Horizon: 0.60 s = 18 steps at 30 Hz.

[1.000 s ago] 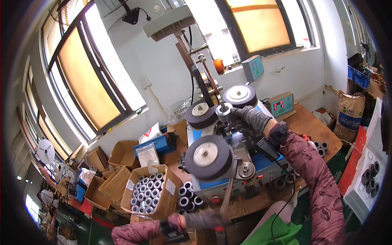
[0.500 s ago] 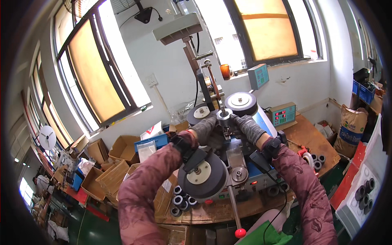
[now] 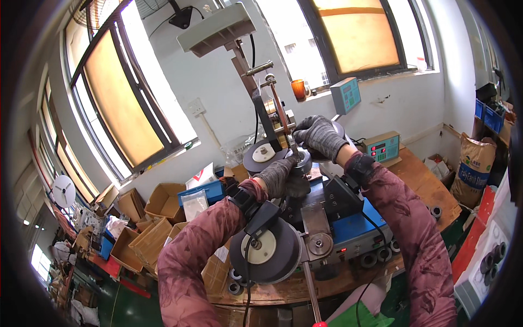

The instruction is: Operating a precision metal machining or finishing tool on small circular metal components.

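Note:
In a grey knit glove, my left hand (image 3: 279,177) is closed, its fingers wrapped about the near left side of a shiny metal ring-shaped part (image 3: 303,160) on the machine. My right hand (image 3: 320,136), gloved likewise, is higher and farther back. Its fingers are bent together beside the upright winding arm (image 3: 267,120); what they pinch, if anything, is hidden. A dark reel with a white hub (image 3: 263,153) is behind my left hand. The nearer, larger reel (image 3: 267,250) lies below my left wrist. My right hand partly hides another reel.
A lever rod (image 3: 311,289) slants toward me from the blue machine body (image 3: 359,226). Dark rings (image 3: 369,260) lie on the wooden bench (image 3: 425,180). A control box (image 3: 382,146) stands behind right. Cardboard boxes (image 3: 163,200) crowd the left; a cable hangs by each forearm.
My right hand has left the ring's right side and risen up and back toward the winding arm. My left hand has stayed at the ring, its fingers closer around it. The view has shifted slightly.

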{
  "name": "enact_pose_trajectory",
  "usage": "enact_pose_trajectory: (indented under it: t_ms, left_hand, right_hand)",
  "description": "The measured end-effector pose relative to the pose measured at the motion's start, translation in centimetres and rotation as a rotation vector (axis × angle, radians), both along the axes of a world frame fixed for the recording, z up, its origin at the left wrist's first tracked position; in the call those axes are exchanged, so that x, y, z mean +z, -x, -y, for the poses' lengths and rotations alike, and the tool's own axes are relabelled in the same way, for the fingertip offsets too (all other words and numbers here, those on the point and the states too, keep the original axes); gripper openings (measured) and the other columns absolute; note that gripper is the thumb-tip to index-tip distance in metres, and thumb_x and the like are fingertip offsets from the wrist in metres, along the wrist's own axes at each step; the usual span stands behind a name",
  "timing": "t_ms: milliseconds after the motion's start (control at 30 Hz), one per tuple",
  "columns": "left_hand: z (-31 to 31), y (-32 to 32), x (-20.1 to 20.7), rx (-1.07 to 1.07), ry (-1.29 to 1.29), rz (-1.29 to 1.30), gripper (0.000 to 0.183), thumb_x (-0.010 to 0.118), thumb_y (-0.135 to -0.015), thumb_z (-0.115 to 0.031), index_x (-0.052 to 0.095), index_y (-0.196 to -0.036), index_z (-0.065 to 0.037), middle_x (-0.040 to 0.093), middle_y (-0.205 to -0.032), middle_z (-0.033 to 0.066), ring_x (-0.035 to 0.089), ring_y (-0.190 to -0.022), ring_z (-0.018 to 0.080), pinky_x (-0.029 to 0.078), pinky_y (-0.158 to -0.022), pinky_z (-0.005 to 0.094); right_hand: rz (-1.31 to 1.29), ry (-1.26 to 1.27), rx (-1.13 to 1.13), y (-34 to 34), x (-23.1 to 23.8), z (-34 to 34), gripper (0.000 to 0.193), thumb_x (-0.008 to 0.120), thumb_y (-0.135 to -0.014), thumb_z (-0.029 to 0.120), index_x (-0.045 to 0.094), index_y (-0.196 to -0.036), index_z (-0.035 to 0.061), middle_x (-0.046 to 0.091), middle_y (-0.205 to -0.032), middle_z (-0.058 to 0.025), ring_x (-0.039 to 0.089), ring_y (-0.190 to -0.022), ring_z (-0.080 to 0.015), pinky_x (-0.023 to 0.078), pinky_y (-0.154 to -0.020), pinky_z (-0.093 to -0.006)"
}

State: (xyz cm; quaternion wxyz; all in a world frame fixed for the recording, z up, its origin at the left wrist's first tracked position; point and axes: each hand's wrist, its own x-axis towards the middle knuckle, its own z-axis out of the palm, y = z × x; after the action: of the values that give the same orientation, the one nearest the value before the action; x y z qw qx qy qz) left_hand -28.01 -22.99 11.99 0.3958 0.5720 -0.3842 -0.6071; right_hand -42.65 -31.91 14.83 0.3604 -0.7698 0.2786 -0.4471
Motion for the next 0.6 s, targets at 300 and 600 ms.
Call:
enact_pose_trajectory:
  t_ms: [300,600]
  left_hand:
    - [-0.1,-1.3,-1.2,-0.055,0.113,-0.034,0.041,0.064,-0.086,-0.038,0.055,-0.11,-0.006,0.064,-0.095,0.0087,0.063,-0.085,0.0225,0.054,-0.075,0.039]
    - [-6.7,3.6,6.1,-0.098,0.219,0.499,0.035,0.06,-0.085,-0.033,0.062,-0.099,-0.002,0.066,-0.083,0.0084,0.065,-0.068,0.02,0.053,-0.065,0.0338]
  right_hand:
    - [-0.392,0.256,-0.262,-0.1,2.8,-1.7,0.023,0.056,-0.076,0.023,0.07,-0.083,0.0062,0.067,-0.082,-0.0183,0.065,-0.079,-0.0352,0.051,-0.077,-0.0425]
    - [0.284,-0.217,0.432,3.3,-5.3,-2.6,0.034,0.058,-0.089,0.036,0.059,-0.109,0.0084,0.067,-0.086,-0.0039,0.064,-0.068,-0.0163,0.053,-0.059,-0.0295]
